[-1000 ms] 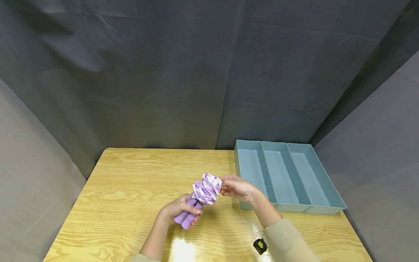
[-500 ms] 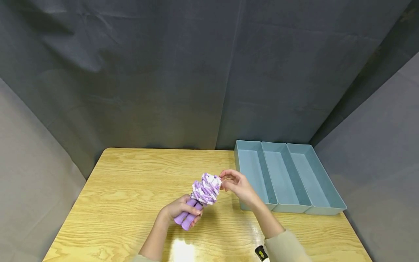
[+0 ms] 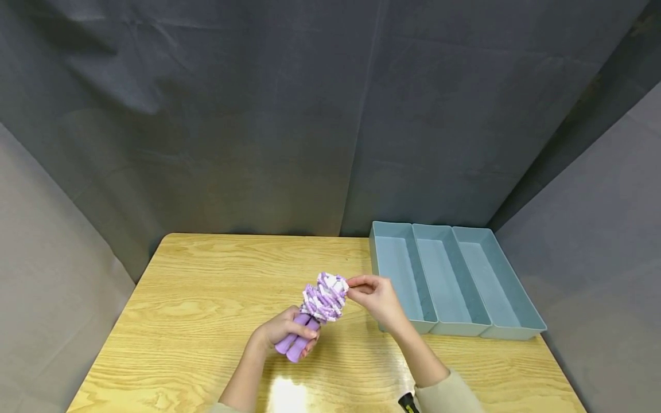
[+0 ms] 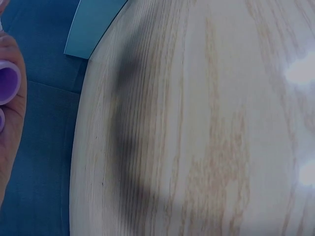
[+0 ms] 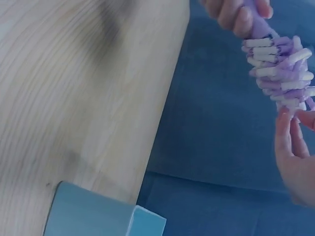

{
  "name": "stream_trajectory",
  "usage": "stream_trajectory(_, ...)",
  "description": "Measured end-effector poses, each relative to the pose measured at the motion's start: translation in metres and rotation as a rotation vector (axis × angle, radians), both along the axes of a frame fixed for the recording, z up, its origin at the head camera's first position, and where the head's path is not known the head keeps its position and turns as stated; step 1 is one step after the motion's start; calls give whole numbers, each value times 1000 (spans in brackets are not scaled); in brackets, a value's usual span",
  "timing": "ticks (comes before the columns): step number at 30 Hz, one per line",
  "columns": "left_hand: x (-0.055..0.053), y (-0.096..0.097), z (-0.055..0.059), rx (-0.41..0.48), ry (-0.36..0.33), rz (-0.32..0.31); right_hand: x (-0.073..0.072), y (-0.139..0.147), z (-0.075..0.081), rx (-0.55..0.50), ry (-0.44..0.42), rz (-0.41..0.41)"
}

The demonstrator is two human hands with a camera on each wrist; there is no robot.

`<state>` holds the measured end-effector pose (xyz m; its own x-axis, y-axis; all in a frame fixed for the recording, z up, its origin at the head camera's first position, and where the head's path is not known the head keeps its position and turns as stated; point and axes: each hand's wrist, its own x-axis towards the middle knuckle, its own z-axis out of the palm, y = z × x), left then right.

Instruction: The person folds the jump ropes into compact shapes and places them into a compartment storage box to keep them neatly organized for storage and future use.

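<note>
A beaded jump rope (image 3: 325,298) in purple and white is wound into a thick bundle, held tilted over the table. My left hand (image 3: 283,328) grips its two purple handles (image 3: 296,342) side by side, thumb across them. At the bundle's far end, my right hand (image 3: 378,299) pinches the beaded rope between thumb and fingertips. The right wrist view shows this pinch close up, with the beads (image 5: 283,73) looped tightly beneath the handles. Only the hollow handle ends (image 4: 9,81) and part of the left hand (image 4: 12,118) appear in the left wrist view.
A blue-grey tray (image 3: 459,328) with three long compartments stands at the table's right rear. Dark cloth (image 3: 258,115) hangs behind the wooden table (image 3: 206,287), and grey panels flank it. Beside the right sleeve (image 3: 446,393) is a small black object (image 3: 408,402) with a yellow-green mark.
My right hand has turned and shifted slightly at the bundle's end, its fingers lifting and then closing into a pinch there. The left hand and the handles have stayed in place.
</note>
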<state>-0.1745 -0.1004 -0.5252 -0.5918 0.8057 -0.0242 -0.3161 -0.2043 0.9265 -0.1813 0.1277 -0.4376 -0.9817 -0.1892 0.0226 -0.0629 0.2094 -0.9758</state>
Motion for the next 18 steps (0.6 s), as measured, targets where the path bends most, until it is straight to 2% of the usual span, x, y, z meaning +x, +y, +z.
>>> stream_trajectory(3, 0, 0, 1, 0, 9, 10, 2, -4, 1, 34, 33, -44)
stream_trajectory(9, 0, 3, 4, 20, 30, 42, 1, -11, 2, 100, 221, -145)
stream_trajectory(12, -1, 5, 7, -3, 37, 57, 1, -13, 1, 73, 226, -177)
stream_trajectory(16, 0, 7, 10, -9, 7, 82, 0, -16, -2, 52, 206, -204)
stream_trajectory(18, 1, 7, 10, -6, -2, 91, 2, -18, 5, 65, 204, -203)
